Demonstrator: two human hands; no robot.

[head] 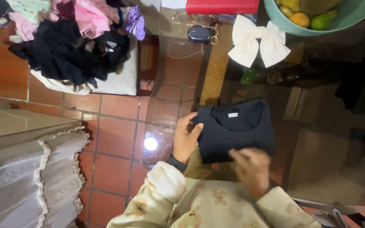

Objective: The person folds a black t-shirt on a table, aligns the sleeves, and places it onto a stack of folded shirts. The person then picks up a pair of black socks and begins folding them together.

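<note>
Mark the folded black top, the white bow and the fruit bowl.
folded black top (237,133), head view, middle of the fabric.
white bow (258,41), head view, centre knot.
fruit bowl (284,23), head view, teal outer wall.

A home, likely a living or dining room. Terracotta floor tiles (115,139) fill the lower left, a clothes pile (68,42) sits upper left, and a fruit bowl (317,17) stands on the glass table (174,76) at upper right.

Folded shirt (235,128) on glass table (170,84), bow (258,42) behind, clothes pile (68,46) left.
</note>
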